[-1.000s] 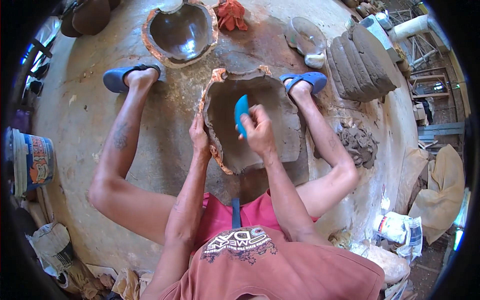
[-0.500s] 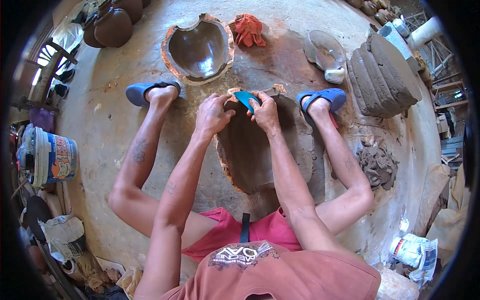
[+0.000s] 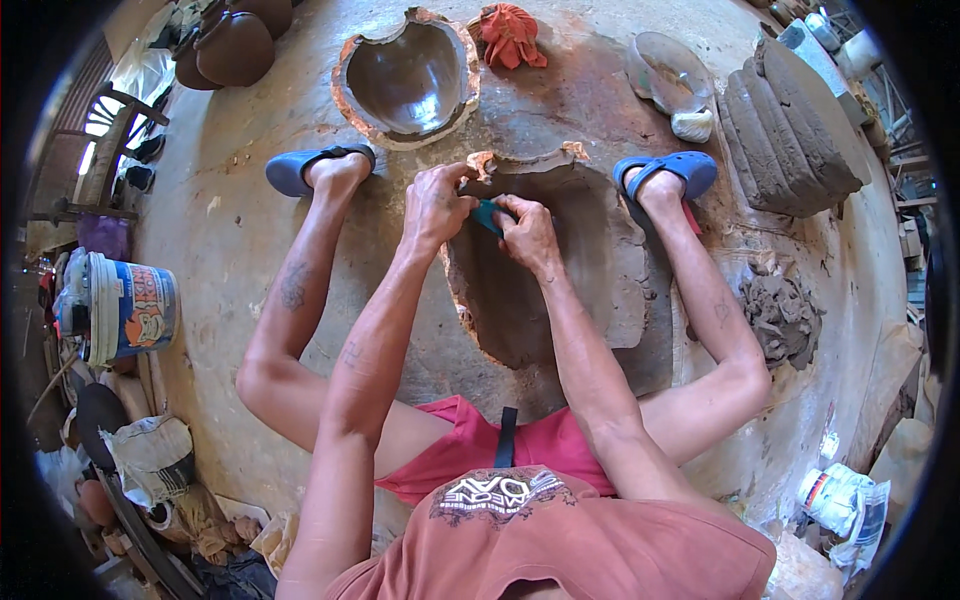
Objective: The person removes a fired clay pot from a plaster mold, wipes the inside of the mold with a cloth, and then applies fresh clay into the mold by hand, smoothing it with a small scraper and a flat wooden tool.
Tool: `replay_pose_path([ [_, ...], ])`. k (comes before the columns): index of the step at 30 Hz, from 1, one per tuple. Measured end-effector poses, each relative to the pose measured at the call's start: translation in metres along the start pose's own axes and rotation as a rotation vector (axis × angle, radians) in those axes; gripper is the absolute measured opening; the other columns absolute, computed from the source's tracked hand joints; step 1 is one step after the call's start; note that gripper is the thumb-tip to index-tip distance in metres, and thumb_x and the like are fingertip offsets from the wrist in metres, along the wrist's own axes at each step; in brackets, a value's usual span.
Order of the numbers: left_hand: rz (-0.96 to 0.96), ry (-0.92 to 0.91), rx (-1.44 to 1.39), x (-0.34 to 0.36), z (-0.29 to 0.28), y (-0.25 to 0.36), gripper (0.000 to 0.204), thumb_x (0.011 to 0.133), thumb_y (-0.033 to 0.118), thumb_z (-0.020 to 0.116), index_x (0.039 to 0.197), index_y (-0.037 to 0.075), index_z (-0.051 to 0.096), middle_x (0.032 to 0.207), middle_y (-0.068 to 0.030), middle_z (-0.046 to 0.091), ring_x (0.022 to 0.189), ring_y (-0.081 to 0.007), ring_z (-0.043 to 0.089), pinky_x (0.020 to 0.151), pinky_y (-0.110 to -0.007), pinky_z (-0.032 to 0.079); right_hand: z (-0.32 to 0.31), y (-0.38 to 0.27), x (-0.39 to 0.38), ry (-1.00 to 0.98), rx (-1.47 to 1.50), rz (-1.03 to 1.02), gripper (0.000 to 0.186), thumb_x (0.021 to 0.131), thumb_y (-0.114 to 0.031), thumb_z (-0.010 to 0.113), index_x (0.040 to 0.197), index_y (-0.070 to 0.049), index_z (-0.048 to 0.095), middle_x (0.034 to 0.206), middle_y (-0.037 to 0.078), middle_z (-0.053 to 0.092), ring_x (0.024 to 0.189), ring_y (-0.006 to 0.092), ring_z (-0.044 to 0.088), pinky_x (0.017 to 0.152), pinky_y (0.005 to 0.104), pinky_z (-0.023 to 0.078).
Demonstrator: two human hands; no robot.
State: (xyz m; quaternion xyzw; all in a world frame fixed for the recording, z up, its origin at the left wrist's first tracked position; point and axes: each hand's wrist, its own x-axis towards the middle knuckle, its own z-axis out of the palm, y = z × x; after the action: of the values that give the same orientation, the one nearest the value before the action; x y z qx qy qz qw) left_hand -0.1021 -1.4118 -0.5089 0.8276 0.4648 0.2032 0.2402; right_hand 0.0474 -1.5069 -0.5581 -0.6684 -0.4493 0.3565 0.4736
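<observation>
Between my legs lies a hollow half-pot mould [image 3: 460,305] with an orange broken-looking edge, its inside lined with smooth grey-brown clay [image 3: 510,300]. My left hand [image 3: 438,208] is closed over its far left rim, fingers curled at the edge and thumb toward the inside. A thin teal scraper [image 3: 486,215] is pinched in my right hand [image 3: 530,238], held against or very close to the clay just inside that rim. The scraper's far end is partly hidden beside my left hand.
Beyond it sit a second clay-lined mould [image 3: 408,85], a crumpled red cloth [image 3: 512,38] and a clear basin [image 3: 668,75]. Stacked clay slabs [image 3: 790,130] and a heap of clay scraps [image 3: 780,318] lie to the right. At left stands a bucket [image 3: 135,308]; dark pots [image 3: 235,48] are behind.
The scraper has gone from above the rim down to the clay inside, turned flatter. My left hand has come closer to it. The whole view has shifted slightly.
</observation>
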Motion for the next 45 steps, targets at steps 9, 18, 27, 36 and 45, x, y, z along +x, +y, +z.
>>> replay_pose_path([
  [9, -0.085, 0.124, -0.272, -0.026, -0.021, 0.001, 0.042, 0.071, 0.01, 0.087, 0.111, 0.007, 0.077, 0.085, -0.0138, 0.071, 0.076, -0.0219, 0.067, 0.073, -0.034, 0.055, -0.014, 0.003, -0.026, -0.334, -0.065, 0.018, 0.021, 0.091, -0.008, 0.069, 0.111, -0.003, 0.076, 0.073, 0.012, 0.07, 0.058, 0.0146, 0.063, 0.059, 0.0351, 0.051],
  [18, -0.106, 0.352, -0.757, -0.062, -0.044, -0.008, 0.04, 0.079, -0.003, 0.084, 0.117, 0.002, 0.074, 0.094, -0.0027, 0.074, 0.081, -0.0087, 0.064, 0.074, -0.025, 0.055, -0.043, 0.01, -0.068, -0.692, -0.194, -0.018, 0.026, 0.085, -0.01, 0.072, 0.11, -0.003, 0.076, 0.085, 0.013, 0.075, 0.074, 0.0193, 0.069, 0.071, 0.0367, 0.054],
  [27, 0.021, 0.354, -0.938, -0.093, -0.088, 0.021, 0.042, 0.08, -0.003, 0.086, 0.119, 0.001, 0.072, 0.098, -0.0034, 0.074, 0.095, -0.012, 0.069, 0.082, -0.025, 0.057, -0.083, -0.044, -0.108, -1.013, -0.513, 0.277, 0.022, 0.088, -0.012, 0.071, 0.107, -0.001, 0.074, 0.088, 0.016, 0.076, 0.088, 0.0257, 0.074, 0.078, 0.0372, 0.057],
  [36, 0.6, 0.191, -0.44, -0.061, -0.13, 0.17, 0.04, 0.08, -0.001, 0.086, 0.118, -0.003, 0.073, 0.109, -0.0072, 0.074, 0.103, -0.0142, 0.071, 0.087, -0.029, 0.059, -0.129, -0.128, -0.106, -0.034, 0.118, -0.636, 0.016, 0.095, 0.004, 0.065, 0.111, 0.002, 0.068, 0.111, 0.011, 0.073, 0.101, 0.0189, 0.072, 0.086, 0.0323, 0.059],
  [45, 0.399, 0.102, -0.947, 0.026, -0.1, 0.14, 0.04, 0.096, 0.022, 0.077, 0.128, -0.001, 0.068, 0.109, -0.0054, 0.075, 0.103, -0.0121, 0.069, 0.09, -0.028, 0.055, -0.353, -0.172, -0.167, 0.6, -0.458, -0.764, 0.019, 0.101, 0.006, 0.058, 0.116, 0.005, 0.068, 0.111, 0.01, 0.07, 0.105, 0.0169, 0.066, 0.095, 0.0324, 0.054],
])
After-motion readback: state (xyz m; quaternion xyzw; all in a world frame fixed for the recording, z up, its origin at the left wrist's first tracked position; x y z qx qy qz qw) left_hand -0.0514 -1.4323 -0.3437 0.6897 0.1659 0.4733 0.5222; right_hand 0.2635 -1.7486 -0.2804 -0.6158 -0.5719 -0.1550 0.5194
